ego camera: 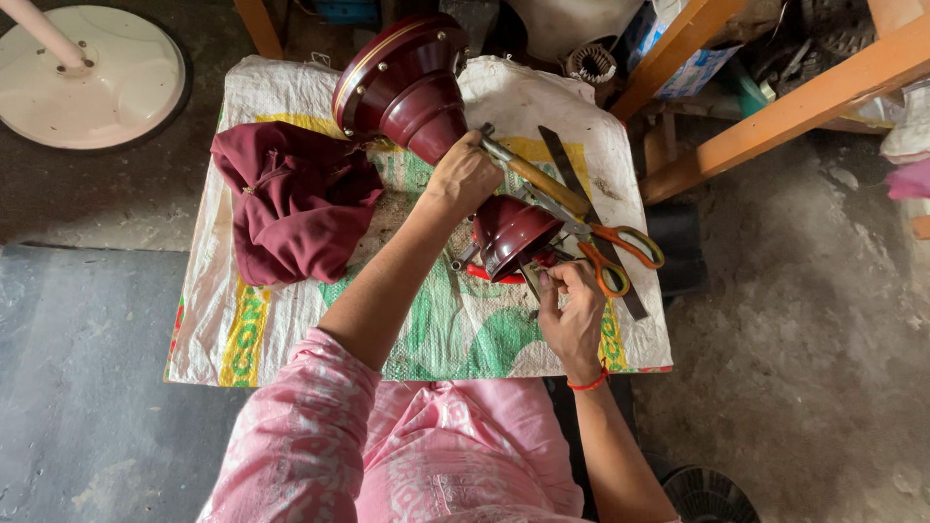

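Note:
A dark red ceiling-fan motor housing (402, 82) lies tilted on a woven sack (291, 320) spread over a low table. My left hand (463, 176) is closed around the rod just below the housing. A dark red cup-shaped canopy (511, 232) sits on the same rod's near end. My right hand (572, 312) pinches a small metal part right under the canopy's rim. Orange-handled scissors (620, 254) lie just right of the canopy, touching a wooden-handled tool (542, 181).
A crumpled maroon cloth (291, 199) lies on the sack's left half. A round cream fan base (92, 73) stands on the floor at top left. Orange wooden frame legs (785, 111) rise at the right. A flat dark file (591, 218) lies under the scissors.

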